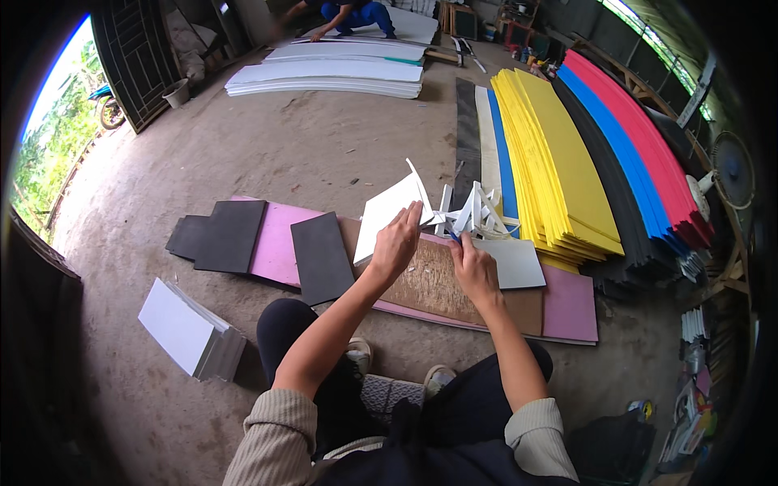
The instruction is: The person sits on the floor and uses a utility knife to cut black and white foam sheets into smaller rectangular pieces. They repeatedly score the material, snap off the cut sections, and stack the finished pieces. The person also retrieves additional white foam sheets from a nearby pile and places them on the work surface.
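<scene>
In front of me, my left hand (397, 240) grips a white foam sheet (382, 212), held tilted above the board. A thin strip (418, 180) curls away along the sheet's right edge. My right hand (476, 271) is closed on a small blue-handled knife (455, 238) pointing toward that edge; its blade is hard to make out. Below both hands lies a worn brown board (433, 283) on a long pink foam sheet (571, 304). White offcut strips (478, 212) are heaped just beyond my right hand. Another white sheet (519, 261) lies partly beneath the offcuts.
Black foam pieces (231, 235) rest left on the pink sheet. A stack of white sheets (186, 328) stands on the floor at left. Yellow foam sheets (559, 162) are stacked at right, beside blue and red ones. At the back, a person (356, 16) crouches over white sheets (324, 77).
</scene>
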Demonstrator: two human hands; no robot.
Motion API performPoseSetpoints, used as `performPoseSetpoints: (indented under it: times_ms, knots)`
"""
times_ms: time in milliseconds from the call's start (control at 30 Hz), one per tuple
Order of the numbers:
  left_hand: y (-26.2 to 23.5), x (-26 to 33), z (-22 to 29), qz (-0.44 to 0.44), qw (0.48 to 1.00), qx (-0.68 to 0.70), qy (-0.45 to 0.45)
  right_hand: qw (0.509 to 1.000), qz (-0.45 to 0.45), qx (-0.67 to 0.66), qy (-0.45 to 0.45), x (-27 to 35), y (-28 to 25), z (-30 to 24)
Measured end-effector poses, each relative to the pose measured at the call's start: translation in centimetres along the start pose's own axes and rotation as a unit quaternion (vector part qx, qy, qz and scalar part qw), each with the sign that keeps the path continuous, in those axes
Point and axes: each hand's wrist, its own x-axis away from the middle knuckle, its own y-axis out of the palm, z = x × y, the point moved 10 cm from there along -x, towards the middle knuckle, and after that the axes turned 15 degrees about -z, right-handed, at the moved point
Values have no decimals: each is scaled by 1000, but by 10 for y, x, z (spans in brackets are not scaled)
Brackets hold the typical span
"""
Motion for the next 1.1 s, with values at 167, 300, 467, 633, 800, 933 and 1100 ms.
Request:
performPoseSetpoints:
  times_ms: [167,300,467,633,800,933,1100]
  knots:
    - [-24,-9,0,-37,999,17,-13,997,25,10,-71,-4,-9,-23]
    - [-30,-5,-3,-34,999,8,-12,996,29,16,-88,-4,-11,-34]
    - [-36,0,-4,3,1000,-2,-4,996,28,21,-85,-2,-14,-36]
    - [-35,-2,-3,-9,1000,2,-20,995,30,24,-86,-1,-16,-37]
    - [-31,-2,-5,-20,999,-32,-22,996,25,10,-80,-1,-13,-37]
    - [-32,-2,-4,-16,999,-32,-20,996,30,7,-81,-1,-11,-34]
    - [-30,-2,-7,-30,999,-25,-35,998,12,14,-65,-4,-7,-32]
